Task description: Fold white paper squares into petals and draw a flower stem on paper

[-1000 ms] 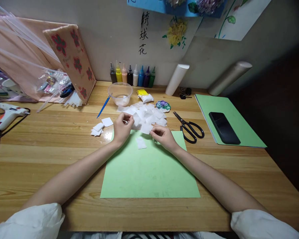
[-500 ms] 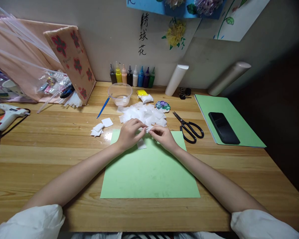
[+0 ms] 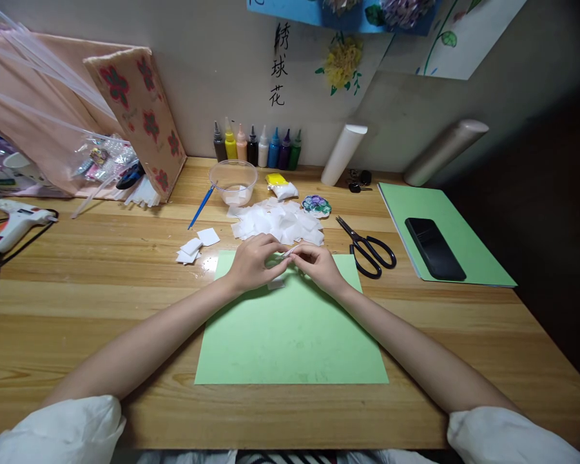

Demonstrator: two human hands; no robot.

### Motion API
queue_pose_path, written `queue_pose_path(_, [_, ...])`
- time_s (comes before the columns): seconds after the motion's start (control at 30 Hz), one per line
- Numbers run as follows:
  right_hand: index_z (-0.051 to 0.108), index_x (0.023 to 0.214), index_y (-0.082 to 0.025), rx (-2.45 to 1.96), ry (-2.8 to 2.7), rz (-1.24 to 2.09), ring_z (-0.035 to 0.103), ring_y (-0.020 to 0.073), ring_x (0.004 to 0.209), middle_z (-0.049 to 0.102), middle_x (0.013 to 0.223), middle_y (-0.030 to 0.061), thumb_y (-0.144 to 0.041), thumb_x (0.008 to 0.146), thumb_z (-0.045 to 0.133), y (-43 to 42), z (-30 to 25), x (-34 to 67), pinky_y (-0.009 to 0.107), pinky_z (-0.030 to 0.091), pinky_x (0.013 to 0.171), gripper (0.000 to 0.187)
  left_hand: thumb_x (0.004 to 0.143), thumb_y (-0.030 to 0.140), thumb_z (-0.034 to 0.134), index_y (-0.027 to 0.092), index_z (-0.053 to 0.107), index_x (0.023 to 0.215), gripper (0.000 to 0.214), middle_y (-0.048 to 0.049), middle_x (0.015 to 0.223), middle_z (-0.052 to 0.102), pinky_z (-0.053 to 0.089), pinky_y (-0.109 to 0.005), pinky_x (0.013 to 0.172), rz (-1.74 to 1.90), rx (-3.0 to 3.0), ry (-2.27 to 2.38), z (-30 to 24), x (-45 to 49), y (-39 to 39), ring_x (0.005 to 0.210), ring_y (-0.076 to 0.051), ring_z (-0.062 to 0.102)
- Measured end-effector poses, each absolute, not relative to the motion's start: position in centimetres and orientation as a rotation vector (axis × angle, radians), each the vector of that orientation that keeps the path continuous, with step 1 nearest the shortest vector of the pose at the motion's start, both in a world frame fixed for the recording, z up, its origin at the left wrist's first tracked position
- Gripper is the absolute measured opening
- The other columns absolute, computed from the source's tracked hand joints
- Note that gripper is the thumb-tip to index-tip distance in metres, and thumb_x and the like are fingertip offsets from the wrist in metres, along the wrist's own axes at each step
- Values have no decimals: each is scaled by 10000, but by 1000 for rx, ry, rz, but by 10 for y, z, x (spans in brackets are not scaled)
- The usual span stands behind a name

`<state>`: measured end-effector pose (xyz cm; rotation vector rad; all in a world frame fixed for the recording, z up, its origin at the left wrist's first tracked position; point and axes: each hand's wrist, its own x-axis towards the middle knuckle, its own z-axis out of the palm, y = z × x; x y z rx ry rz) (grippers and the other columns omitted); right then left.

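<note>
My left hand (image 3: pixel 255 262) and right hand (image 3: pixel 315 263) pinch a slip of white paper (image 3: pixel 290 252) between them, over the far edge of a green sheet (image 3: pixel 290 341). I expect it light, limp, easily torn; best held gently by its ends.

A grey wall (image 3: pixel 198 77) stands behind a wooden table (image 3: pixel 77 309), giving way to darkness (image 3: pixel 568 212) at right.

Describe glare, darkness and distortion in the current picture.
Head view: glare on the wooden table, just left of the green sheet; head view: deep darkness along the right edge; head view: the white cylinder and silver cylinder lean rightward, probably from wide-angle distortion.
</note>
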<state>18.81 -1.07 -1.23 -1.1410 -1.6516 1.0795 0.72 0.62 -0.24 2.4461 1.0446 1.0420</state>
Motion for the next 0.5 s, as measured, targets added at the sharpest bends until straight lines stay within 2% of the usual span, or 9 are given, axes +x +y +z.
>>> queue_pose_path(0.2, [601, 690, -170, -1147, -1655, 1098, 473, 131, 641, 540, 674, 8, -305, 796, 574, -11, -12, 188, 261, 366, 586, 174, 859, 258, 513, 174, 635, 786, 164, -33, 758, 622, 423, -263, 636, 1048, 2317, 1122, -3, 8, 7, 692, -138, 561])
queue_pose_path(0.4, [515, 662, -176, -1190, -1584, 1161, 418, 99, 552, 475, 627, -21, -279, 772, 557, -11, -13, 189, 233, 334, 513, 157, 872, 300, 491, 175, 573, 750, 193, 15, 650, 574, 387, -227, 538, 1197, 1819, 1358, -11, 2, 22, 569, -107, 494])
queue_pose_path(0.5, [472, 630, -185, -1192, -1529, 1200, 403, 92, 513, 434, 565, -41, -284, 764, 565, -10, -13, 189, 229, 333, 490, 191, 867, 313, 489, 169, 576, 740, 211, 6, 645, 561, 390, -231, 537, 1238, 1626, 1457, -17, -3, 31, 578, -116, 493])
